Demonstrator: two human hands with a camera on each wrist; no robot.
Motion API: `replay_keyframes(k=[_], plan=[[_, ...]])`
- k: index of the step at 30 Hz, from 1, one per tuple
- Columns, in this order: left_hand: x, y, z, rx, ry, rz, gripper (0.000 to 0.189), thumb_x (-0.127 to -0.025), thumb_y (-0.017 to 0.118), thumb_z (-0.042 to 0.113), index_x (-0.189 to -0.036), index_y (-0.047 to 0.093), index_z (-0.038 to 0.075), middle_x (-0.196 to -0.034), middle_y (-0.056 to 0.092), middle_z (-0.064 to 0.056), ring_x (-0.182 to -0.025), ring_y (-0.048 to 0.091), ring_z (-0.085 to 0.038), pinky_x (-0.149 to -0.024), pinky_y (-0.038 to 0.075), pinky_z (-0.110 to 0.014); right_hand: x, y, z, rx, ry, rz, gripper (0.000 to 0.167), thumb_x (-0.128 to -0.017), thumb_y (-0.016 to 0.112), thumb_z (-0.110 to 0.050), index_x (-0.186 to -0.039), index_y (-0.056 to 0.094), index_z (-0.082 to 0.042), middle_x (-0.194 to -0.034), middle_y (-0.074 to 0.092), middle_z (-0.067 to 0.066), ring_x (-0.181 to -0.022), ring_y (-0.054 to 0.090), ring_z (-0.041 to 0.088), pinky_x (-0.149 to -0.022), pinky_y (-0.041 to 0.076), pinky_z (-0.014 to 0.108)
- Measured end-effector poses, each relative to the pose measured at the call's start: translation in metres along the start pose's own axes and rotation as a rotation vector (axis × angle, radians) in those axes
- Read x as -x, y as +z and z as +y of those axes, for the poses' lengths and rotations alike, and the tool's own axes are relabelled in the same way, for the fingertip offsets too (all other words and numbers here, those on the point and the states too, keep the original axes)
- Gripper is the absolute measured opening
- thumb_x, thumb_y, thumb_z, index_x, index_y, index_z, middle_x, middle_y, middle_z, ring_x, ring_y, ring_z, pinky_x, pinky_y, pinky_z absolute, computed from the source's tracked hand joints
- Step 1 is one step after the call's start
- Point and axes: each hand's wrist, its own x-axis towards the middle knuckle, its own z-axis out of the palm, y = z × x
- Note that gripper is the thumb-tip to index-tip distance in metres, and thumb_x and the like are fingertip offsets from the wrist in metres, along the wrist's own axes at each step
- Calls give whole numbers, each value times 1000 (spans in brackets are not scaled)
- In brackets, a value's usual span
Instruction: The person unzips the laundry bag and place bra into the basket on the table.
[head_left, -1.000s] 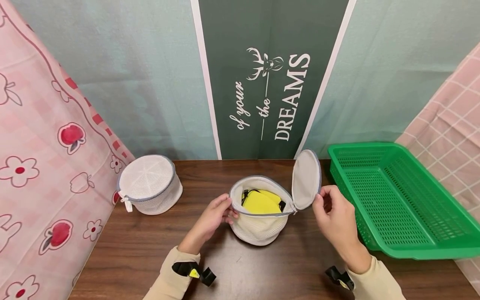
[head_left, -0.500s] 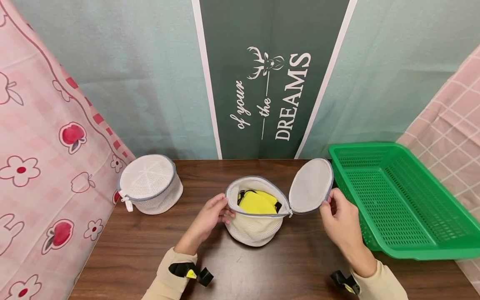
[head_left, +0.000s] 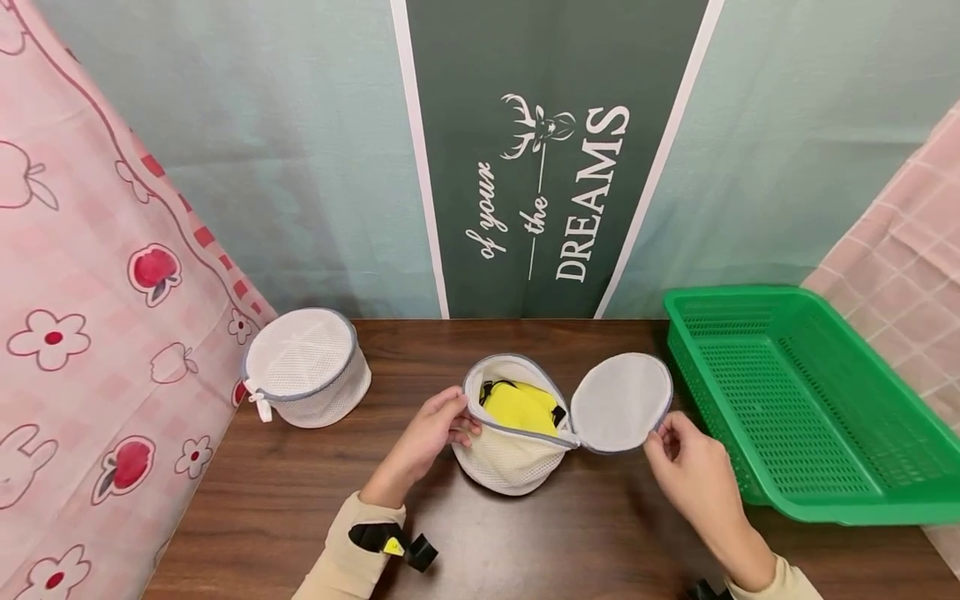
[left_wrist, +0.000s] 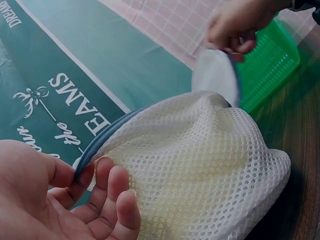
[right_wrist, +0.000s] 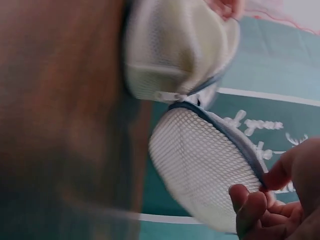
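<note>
A round white mesh laundry bag (head_left: pixel 510 458) with a blue-grey zipper rim stands unzipped on the table, a folded yellow item with black cord and black trim (head_left: pixel 521 407) inside it. My left hand (head_left: pixel 433 427) pinches the bag's rim on its left side, thumb outside the zipper edge in the left wrist view. The round mesh lid (head_left: pixel 622 402) lies folded out to the right, joined to the bag near the zipper pull (right_wrist: pixel 167 96). With thumb and fingertips, my right hand (head_left: pixel 693 467) pinches the lid's lower right edge.
At the back left stands a second white mesh bag (head_left: pixel 307 367), its lid closed and its white zipper pull hanging at the front. A green perforated plastic basket (head_left: pixel 795 500) sits on the right of the brown wooden table (head_left: pixel 480 550). Printed curtains surround the table.
My right hand has drawn the lid down and to the right, from nearly upright to lying flat and outward. My left hand keeps its pinch on the rim.
</note>
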Motion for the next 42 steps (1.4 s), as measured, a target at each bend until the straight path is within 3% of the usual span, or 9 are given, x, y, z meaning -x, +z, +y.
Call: replay_keyframes(k=[5,13,22,33,42], plan=[[-1,2,1,-18,-4,-3,23,-108,38,14,-98,54,1,-82,60,-5,-76,62,-14,-66,52,-25,12,-3,13,35,43,-125,22,-85,69,-9,-74,54,-20,-61,47,-11,-51,41,4,-50,33,25],[-1,4,0,-19,-13,-4,22,-108,39,14,-99,54,1,-82,61,-5,-76,62,-14,-66,52,-24,10,-8,18,87,151,-387,20,-89,65,-16,-73,54,-17,-61,47,-5,-56,45,14,-50,34,30],[-1,5,-1,-5,-7,-15,23,-108,39,14,-95,54,5,-81,60,-4,-75,62,-14,-66,51,-24,10,-7,21,153,207,-568,15,-91,60,-20,-77,55,-17,-63,47,-2,-58,46,17,-49,35,34],[-1,6,-1,-6,-4,-33,22,-108,39,14,-95,54,5,-81,60,-4,-75,62,-14,-65,51,-24,14,1,26,202,222,-651,19,-93,57,-22,-76,51,-15,-63,45,1,-58,45,19,-49,35,35],[-1,7,-1,1,-12,-26,22,-108,39,14,-96,55,4,-81,60,-5,-75,62,-14,-65,52,-24,10,-3,27,259,220,-655,18,-87,60,-22,-73,50,-16,-63,47,2,-58,47,21,-49,36,36]])
